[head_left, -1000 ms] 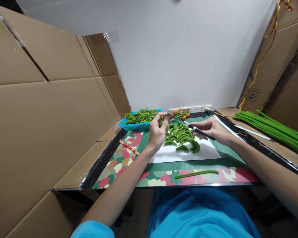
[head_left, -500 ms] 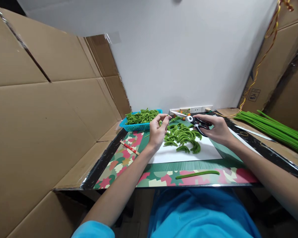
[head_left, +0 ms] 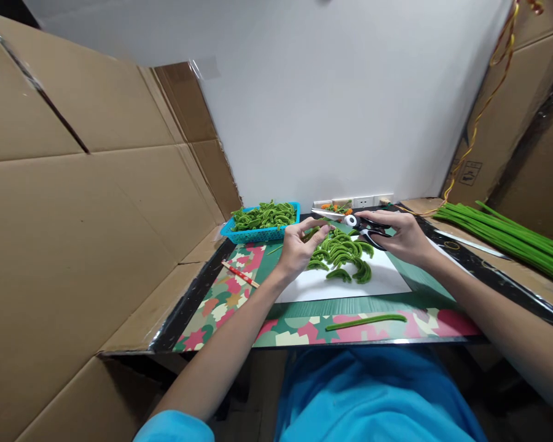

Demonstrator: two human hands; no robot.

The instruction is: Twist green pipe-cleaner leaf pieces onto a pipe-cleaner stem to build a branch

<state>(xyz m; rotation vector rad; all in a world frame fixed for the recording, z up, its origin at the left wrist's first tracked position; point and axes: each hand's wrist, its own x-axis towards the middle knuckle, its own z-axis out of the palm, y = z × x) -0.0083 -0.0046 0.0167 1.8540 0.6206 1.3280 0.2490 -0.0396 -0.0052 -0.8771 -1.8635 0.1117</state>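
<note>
My right hand [head_left: 403,236] holds black-handled scissors [head_left: 350,220] with a round white pivot, their metal blades pointing left above the table. My left hand [head_left: 298,248] is just left of the blades, thumb and fingers pinched together on a green pipe cleaner piece [head_left: 309,232], mostly hidden by the fingers. Below both hands, many curved, fuzzy green pipe cleaner pieces [head_left: 343,252] lie heaped on a white sheet [head_left: 368,290]. One straighter green pipe cleaner [head_left: 366,322] rests along the table's front edge.
A blue basket [head_left: 253,236] full of green pieces stands at the back left. A red stick [head_left: 240,274] lies on the patterned mat. Long green pipe cleaners [head_left: 502,239] are bundled at right. Orange and green items [head_left: 341,207] sit by the wall socket strip [head_left: 363,201]. Cardboard [head_left: 83,221] walls the left.
My left hand has shifted slightly right and its fingers have turned, now reaching below the scissor blades. The scissors have moved slightly left, still in my right hand.
</note>
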